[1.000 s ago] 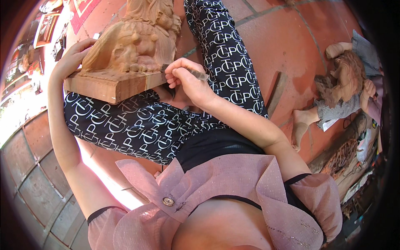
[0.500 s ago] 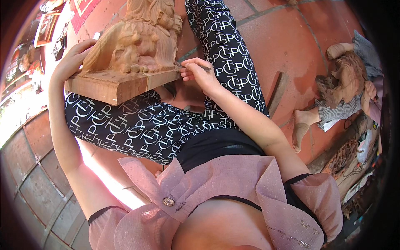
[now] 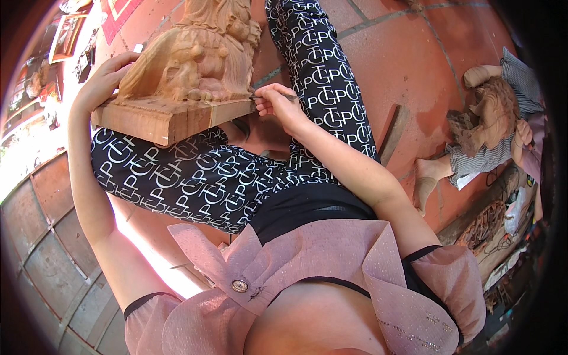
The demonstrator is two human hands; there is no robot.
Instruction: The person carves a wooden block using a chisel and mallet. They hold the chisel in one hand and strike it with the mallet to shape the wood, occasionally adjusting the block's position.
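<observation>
A carved wooden statue [image 3: 195,65] on a thick squared base [image 3: 160,124] leans over my bent leg; its top runs out of the picture. My left hand [image 3: 109,80] holds the statue's left side, with its fingertips hidden behind the carved wood. In my right hand [image 3: 279,106] is a slim dark carving tool [image 3: 290,96], pinched between thumb and fingers. Its thin tip meets the right end of the base, near the bottom of the carved folds. The shape of the tool's blade is too small to make out.
A wooden strip [image 3: 394,135] lies on the red tiled floor [image 3: 408,53] beside my leg. At the far right another person holds a brown carved piece [image 3: 494,112], with a bare foot [image 3: 429,177] stretched toward me. Wood pieces and clutter [image 3: 485,222] lie below that.
My right hand has shifted slightly left with the carving tool, along the base. The left hand stays on the statue, which has barely moved.
</observation>
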